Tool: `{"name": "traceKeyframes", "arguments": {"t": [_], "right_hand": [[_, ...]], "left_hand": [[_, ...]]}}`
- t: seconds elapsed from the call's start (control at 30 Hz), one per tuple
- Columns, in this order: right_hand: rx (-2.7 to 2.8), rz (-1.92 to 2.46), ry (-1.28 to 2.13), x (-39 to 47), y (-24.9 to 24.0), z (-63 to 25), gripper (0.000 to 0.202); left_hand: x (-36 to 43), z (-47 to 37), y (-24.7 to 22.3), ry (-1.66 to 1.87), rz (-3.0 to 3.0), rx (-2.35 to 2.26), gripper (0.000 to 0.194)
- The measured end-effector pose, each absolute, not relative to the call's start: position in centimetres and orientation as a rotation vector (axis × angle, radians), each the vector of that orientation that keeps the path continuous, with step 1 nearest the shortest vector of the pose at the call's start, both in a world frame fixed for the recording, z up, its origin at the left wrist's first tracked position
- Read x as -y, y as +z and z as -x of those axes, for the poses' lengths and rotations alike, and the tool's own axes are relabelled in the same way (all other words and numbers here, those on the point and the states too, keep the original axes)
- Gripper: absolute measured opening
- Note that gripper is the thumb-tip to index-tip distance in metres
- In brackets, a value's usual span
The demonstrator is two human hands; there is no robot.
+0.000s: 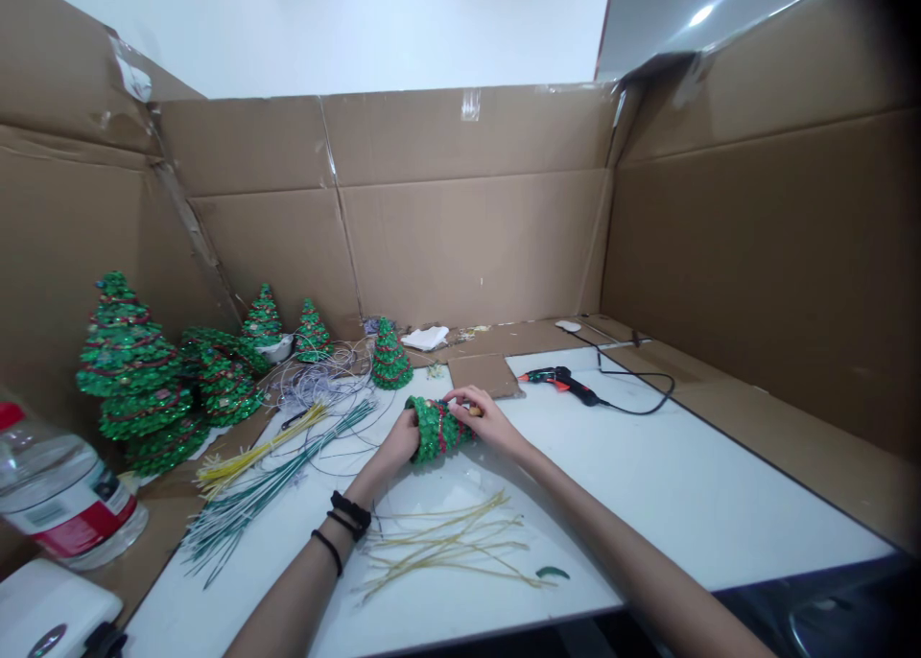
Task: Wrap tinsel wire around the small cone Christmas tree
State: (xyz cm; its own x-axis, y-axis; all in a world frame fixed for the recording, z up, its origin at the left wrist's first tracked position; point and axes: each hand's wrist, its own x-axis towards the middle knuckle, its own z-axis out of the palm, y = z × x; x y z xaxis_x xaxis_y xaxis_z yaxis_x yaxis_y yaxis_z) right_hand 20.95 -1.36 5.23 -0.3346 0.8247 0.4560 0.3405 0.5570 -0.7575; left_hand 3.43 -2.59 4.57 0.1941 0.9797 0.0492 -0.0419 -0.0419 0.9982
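A small green sequined tree (433, 434) with red trim lies on its side between my hands above the white table. My left hand (400, 439) grips its wide base, with some fingers hidden inside or behind it. On the other side, my right hand (484, 416) has its fingers closed near the tree's upper part, pinching a small yellowish-brown thing that I cannot make out. Loose yellow stems (446, 551) are spread just in front of my hands. To the left lie a bundle of green stems (288, 476) and a bundle of yellow stems (259, 452).
Finished-looking trees (136, 370) stand at the left, beside tangled wire (317, 375). A large bottle (68, 495) is at the near left. A glue gun (568, 386) with a black cord lies right of a cardboard piece (484, 375). Cardboard walls (467, 246) surround the table (691, 505).
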Motion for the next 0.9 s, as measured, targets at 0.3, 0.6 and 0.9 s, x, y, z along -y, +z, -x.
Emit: {"name": "traceKeyframes", "arguments": {"t": [0.3,0.6,0.9], "right_hand": [[1.91,0.94,0.72,1.28,5.38,-20.92,0.026],[1.863,0.936,0.783,1.07,5.36,-20.81,0.027],[1.759,0.927,0.902,1.04,5.77,-20.79,0.034]], "left_hand": [[2.78,-3.49,4.87,1.095,-1.349,-1.032,0.035],[2.72,-3.47,4.82,1.094,-1.305,-1.032,0.035],[3.16,-3.56,5.25,1.076,-1.314,-1.032,0.036]]}}
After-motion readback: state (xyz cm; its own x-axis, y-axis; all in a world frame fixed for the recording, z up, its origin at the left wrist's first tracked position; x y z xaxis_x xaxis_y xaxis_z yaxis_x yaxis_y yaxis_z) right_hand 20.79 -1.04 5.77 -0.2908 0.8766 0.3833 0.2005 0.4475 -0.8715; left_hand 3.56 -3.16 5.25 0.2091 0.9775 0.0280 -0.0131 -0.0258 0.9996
